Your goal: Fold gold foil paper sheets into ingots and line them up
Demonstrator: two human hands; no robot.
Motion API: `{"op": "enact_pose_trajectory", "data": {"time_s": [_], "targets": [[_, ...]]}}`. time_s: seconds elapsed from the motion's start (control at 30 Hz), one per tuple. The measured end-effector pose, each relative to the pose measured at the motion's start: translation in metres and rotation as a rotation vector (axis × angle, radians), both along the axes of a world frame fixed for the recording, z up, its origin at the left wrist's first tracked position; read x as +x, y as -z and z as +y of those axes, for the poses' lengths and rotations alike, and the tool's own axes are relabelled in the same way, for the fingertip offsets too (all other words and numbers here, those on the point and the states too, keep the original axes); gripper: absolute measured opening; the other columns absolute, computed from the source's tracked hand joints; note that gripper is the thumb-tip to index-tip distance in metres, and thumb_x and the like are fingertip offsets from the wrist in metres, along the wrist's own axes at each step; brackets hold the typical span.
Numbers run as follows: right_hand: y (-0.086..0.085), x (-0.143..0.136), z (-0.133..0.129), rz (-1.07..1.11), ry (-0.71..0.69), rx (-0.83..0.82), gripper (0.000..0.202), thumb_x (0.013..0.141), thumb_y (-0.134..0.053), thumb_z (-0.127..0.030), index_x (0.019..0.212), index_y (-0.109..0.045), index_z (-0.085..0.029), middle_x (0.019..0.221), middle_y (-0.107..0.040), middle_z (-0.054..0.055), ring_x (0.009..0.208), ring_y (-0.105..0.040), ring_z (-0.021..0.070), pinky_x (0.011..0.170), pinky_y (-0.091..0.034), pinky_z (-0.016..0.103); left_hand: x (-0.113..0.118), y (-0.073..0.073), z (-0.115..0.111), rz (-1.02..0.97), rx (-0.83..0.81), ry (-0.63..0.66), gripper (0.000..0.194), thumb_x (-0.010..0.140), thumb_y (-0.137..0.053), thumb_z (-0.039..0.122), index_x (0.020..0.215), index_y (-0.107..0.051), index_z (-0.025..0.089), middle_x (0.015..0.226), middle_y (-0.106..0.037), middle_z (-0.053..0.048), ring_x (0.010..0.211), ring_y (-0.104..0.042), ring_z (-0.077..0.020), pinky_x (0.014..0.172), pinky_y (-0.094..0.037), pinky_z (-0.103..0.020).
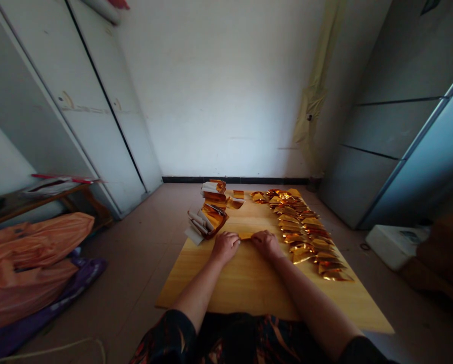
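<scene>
A small strip of gold paper (245, 236) lies between my hands near the middle of the wooden table (249, 293). My left hand (226, 246) has its fingers closed on the strip's left end. At the right end, my right hand (266, 243) pinches it the same way. Left of my hands and beyond them are stacks of gold and grey paper sheets (214, 217). Folded gold paper pieces (309, 232) are laid in overlapping rows along the table's right side.
Grey cabinets (97, 101) stand at the left, a grey refrigerator (385, 126) at the right. Orange and purple bags (40, 263) lie at the lower left, beside a low wooden stand (74, 189). A white box (389, 247) sits on the floor at right.
</scene>
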State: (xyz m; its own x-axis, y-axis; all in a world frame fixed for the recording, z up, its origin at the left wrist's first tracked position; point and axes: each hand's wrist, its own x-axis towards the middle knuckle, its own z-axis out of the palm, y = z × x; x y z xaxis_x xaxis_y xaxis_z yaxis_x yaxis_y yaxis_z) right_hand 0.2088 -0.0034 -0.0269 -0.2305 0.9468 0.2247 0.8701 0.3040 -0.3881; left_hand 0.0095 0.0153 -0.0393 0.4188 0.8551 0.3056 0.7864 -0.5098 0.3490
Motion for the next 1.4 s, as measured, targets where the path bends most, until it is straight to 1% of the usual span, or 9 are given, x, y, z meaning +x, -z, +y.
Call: {"op": "enact_pose_trajectory", "data": {"time_s": [0.23,0.33,0.47,0.6,0.73,0.83,1.03,1.17,1.4], "targets": [[0.006,-0.005,0.014,0.18,0.245,-0.063,0.029,0.086,-0.052,-0.033,0.11,-0.065,-0.022,0.099,-0.07,0.005,0.09,-0.062,0.0174,0.079,-0.043,0.025,0.008,-0.001,0.014,-0.1,-0.137,-0.254,0.018,0.08,-0.055,0.02,0.09,-0.07,0.02,0.096,-0.07,-0.003,0.092,-0.059,-0.0151,0.082,-0.041,-0.024],[0.011,-0.008,0.016,0.24,0.311,-0.067,0.029,0.086,-0.051,-0.035,0.107,-0.064,-0.021,0.092,-0.07,0.005,0.083,-0.063,0.0167,0.072,-0.043,0.023,0.011,0.0,0.016,-0.071,-0.136,-0.294,0.014,0.079,-0.056,0.022,0.082,-0.069,0.02,0.09,-0.071,-0.002,0.087,-0.059,-0.0151,0.078,-0.04,-0.024],[0.018,-0.006,0.019,0.209,0.295,-0.035,0.022,0.084,-0.05,-0.032,0.087,-0.069,-0.021,0.081,-0.069,0.004,0.075,-0.061,0.0156,0.067,-0.041,0.022,0.011,-0.003,0.013,-0.058,-0.131,-0.297,0.013,0.074,-0.057,0.018,0.078,-0.069,0.021,0.089,-0.071,-0.001,0.087,-0.06,-0.0156,0.077,-0.04,-0.024],[0.023,0.0,0.018,0.217,0.235,-0.003,0.021,0.08,-0.054,-0.031,0.089,-0.07,-0.022,0.083,-0.068,0.005,0.077,-0.06,0.0162,0.071,-0.043,0.024,0.011,-0.011,0.004,-0.122,-0.172,-0.322,0.019,0.072,-0.06,0.021,0.087,-0.07,0.023,0.089,-0.072,0.0,0.087,-0.061,-0.0152,0.079,-0.041,-0.025],[0.022,0.008,0.011,0.218,0.036,0.003,0.017,0.074,-0.058,-0.021,0.083,-0.072,-0.022,0.084,-0.07,0.003,0.082,-0.061,0.0167,0.076,-0.044,0.024,0.007,-0.014,-0.006,-0.109,-0.182,-0.202,0.015,0.071,-0.061,0.02,0.082,-0.07,0.025,0.092,-0.072,0.003,0.091,-0.062,-0.0142,0.085,-0.04,-0.025],[0.017,0.012,0.006,0.185,-0.015,-0.005,0.017,0.073,-0.057,-0.018,0.08,-0.073,-0.023,0.084,-0.071,0.002,0.086,-0.061,0.0171,0.081,-0.044,0.025,0.002,-0.013,-0.008,-0.111,-0.152,-0.123,0.012,0.071,-0.062,0.02,0.077,-0.071,0.025,0.094,-0.072,0.003,0.091,-0.062,-0.0131,0.086,-0.04,-0.024],[0.009,0.005,0.007,0.205,0.163,-0.085,0.026,0.085,-0.048,-0.031,0.099,-0.069,-0.023,0.094,-0.071,0.003,0.087,-0.063,0.0167,0.078,-0.044,0.025,0.006,-0.015,-0.003,-0.078,-0.152,-0.208,0.025,0.086,-0.048,0.031,0.082,-0.072,0.024,0.086,-0.073,0.0,0.083,-0.063,-0.0134,0.078,-0.041,-0.024],[0.004,-0.009,0.01,0.13,0.353,-0.101,0.033,0.086,-0.048,-0.033,0.115,-0.059,-0.022,0.097,-0.07,0.005,0.09,-0.063,0.0191,0.079,-0.041,0.028,0.015,-0.011,-0.001,-0.12,-0.156,-0.333,0.024,0.085,-0.051,0.029,0.097,-0.071,0.026,0.099,-0.072,-0.001,0.095,-0.062,-0.015,0.086,-0.04,-0.026],[0.003,-0.024,0.008,-0.04,0.39,-0.06,0.026,0.091,-0.042,-0.031,0.11,-0.057,-0.023,0.101,-0.067,0.009,0.097,-0.057,0.0215,0.081,-0.033,0.031,0.023,-0.009,0.003,-0.15,-0.22,-0.451,0.035,0.08,-0.058,0.024,0.114,-0.063,0.029,0.095,-0.071,0.0,0.092,-0.061,-0.0155,0.086,-0.04,-0.028]]}}
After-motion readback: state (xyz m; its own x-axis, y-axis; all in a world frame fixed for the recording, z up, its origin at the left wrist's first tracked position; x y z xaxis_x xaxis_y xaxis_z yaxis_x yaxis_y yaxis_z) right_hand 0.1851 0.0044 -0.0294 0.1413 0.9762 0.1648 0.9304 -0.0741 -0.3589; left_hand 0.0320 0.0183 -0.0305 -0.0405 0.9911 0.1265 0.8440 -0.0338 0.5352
